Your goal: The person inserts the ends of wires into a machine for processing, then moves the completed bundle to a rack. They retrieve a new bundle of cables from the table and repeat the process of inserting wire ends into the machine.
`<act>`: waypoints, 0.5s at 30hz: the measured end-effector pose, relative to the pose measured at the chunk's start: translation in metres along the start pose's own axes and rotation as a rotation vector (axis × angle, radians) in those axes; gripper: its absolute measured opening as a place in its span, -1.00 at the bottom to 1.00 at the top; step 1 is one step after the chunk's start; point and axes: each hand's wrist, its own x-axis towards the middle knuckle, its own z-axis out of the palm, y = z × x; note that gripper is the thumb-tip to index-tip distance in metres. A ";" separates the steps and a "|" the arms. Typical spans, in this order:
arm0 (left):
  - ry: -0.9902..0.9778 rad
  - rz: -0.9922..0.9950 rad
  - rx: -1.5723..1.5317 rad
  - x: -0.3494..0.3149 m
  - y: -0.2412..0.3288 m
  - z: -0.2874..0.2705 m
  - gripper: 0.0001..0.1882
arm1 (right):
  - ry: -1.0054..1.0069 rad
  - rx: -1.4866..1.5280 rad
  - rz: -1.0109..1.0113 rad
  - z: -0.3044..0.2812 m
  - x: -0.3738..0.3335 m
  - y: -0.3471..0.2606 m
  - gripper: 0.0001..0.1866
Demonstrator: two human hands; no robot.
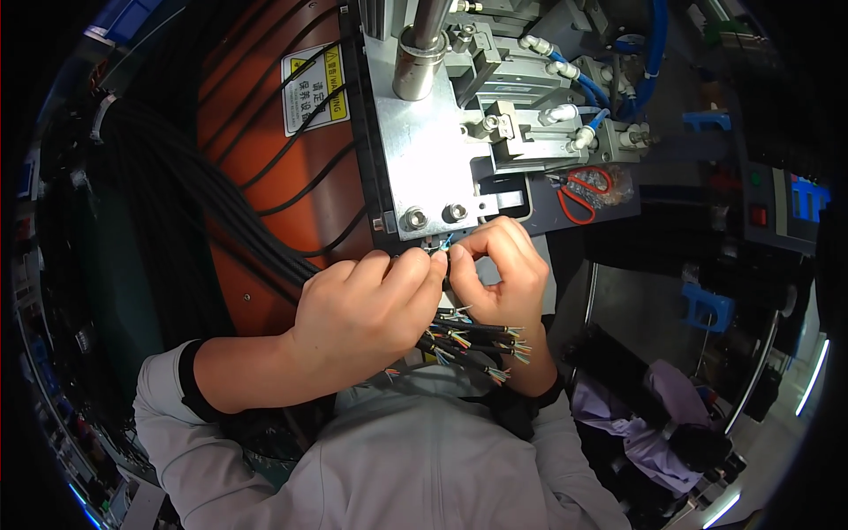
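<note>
My left hand [375, 305] is closed in a pinch at the front edge of the bright metal plate [428, 168]. Thin blue wires [447, 241] stick up between its fingertips and those of my right hand [508, 269], which pinches at the same spot from the other side. Just where each fingertip grips the wires is partly hidden. Below my hands lie several black cables [477, 336], their stripped ends fanning out in coloured wires toward the right.
A thick bundle of black cables [221, 190] runs over the orange-brown machine surface [256, 265] at left. Behind the plate stand pneumatic cylinders [530, 79] with blue hoses [654, 53]. Red-handled scissors [579, 194] lie at the right. A control box [782, 203] stands farther right.
</note>
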 end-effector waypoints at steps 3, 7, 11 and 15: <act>0.025 -0.027 0.031 -0.001 0.002 0.002 -0.76 | 0.061 0.024 -0.065 0.004 0.000 0.003 -0.92; 0.033 -0.023 0.019 0.002 0.002 0.002 -0.80 | 0.119 0.070 -0.074 0.009 -0.001 0.009 -0.92; 0.051 0.002 -0.027 0.003 -0.002 0.001 -0.83 | 0.118 0.310 0.192 0.015 -0.008 0.010 -0.93; 0.063 -0.012 -0.073 0.003 -0.002 0.003 -0.72 | 0.008 0.506 0.476 0.009 -0.010 0.016 -0.93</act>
